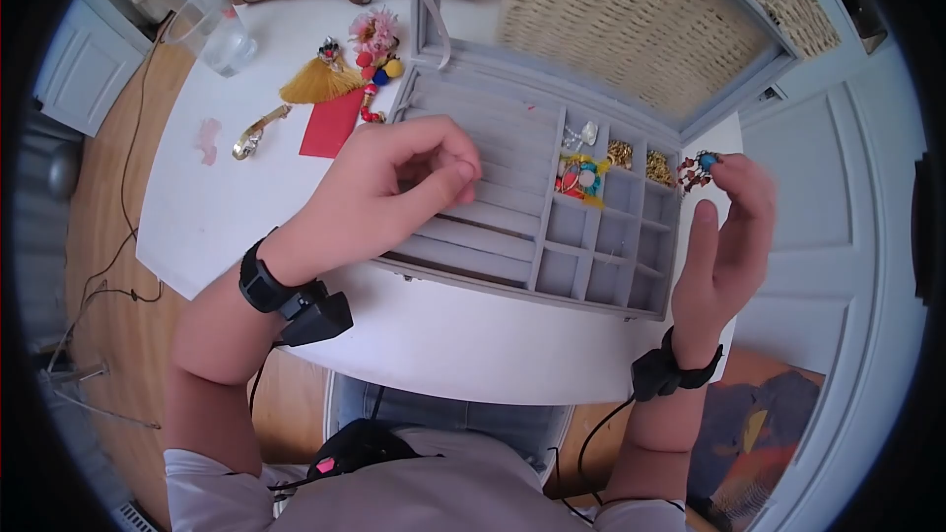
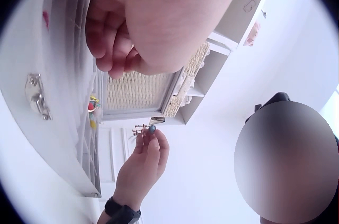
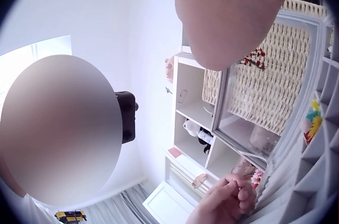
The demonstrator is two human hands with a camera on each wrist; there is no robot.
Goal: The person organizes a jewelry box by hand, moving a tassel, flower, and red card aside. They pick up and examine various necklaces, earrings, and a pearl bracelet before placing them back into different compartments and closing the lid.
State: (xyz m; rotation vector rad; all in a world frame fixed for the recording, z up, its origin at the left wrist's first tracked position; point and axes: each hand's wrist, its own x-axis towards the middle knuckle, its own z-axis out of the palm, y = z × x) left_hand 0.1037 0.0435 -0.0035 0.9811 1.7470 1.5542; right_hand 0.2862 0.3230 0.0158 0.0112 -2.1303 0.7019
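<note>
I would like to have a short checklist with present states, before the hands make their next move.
1. Lid open: ok, it stands raised.
2. Beaded jewelry held: ok, at the fingertips of the right hand.
3. Jewelry above the box: not ok, it appears beyond the right edge in the head view.
4. Free compartment: ok, the near-right corner compartment looks empty.
5. Left hand free: cannot tell; fingers curled, no item visible.

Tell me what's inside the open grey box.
The grey box holds a silvery piece, golden pieces and a multicoloured piece in its compartments; a red speck shows on its rolls. The left hand hides some rolls; anything beneath cannot be seen.
</note>
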